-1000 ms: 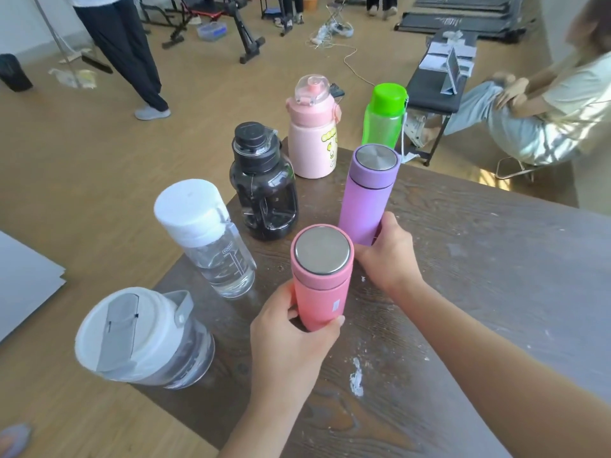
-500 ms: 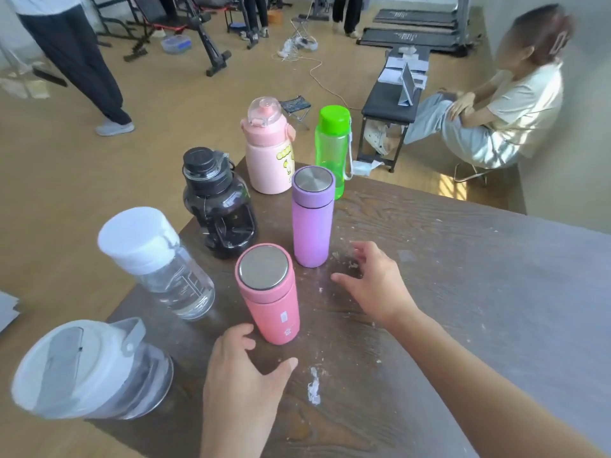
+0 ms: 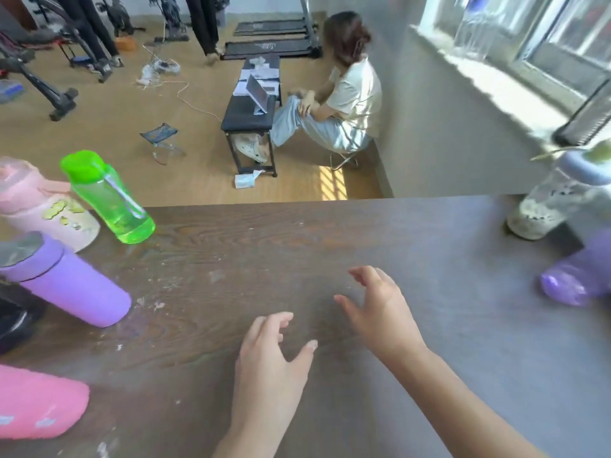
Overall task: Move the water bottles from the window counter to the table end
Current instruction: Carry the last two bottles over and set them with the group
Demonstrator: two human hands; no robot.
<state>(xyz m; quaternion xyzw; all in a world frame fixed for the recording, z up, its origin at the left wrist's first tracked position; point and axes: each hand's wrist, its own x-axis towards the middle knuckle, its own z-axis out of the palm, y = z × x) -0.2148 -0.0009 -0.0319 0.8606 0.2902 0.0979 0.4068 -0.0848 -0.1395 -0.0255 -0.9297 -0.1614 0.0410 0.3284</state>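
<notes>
My left hand (image 3: 269,371) and my right hand (image 3: 380,309) hover over the middle of the dark wooden table (image 3: 297,246), both empty with fingers spread. At the table's left end stand a green bottle (image 3: 109,196), a pale pink bottle (image 3: 39,209), a purple flask (image 3: 66,282) and a pink flask (image 3: 36,404); a black bottle (image 3: 13,322) shows at the left edge. On the right side of the table are a clear bottle with a blue lid (image 3: 558,196) and a purple bottle (image 3: 578,279). A clear bottle (image 3: 472,31) stands on the window counter (image 3: 496,71).
A person (image 3: 344,97) sits on a stool by the wall beyond the table, next to a black bench (image 3: 248,117) with papers. Exercise machines (image 3: 49,67), cables and other people's legs fill the floor behind.
Both hands have let go of the pink and purple flasks and moved right over the table. The view has swung right, so the window counter and two more bottles show.
</notes>
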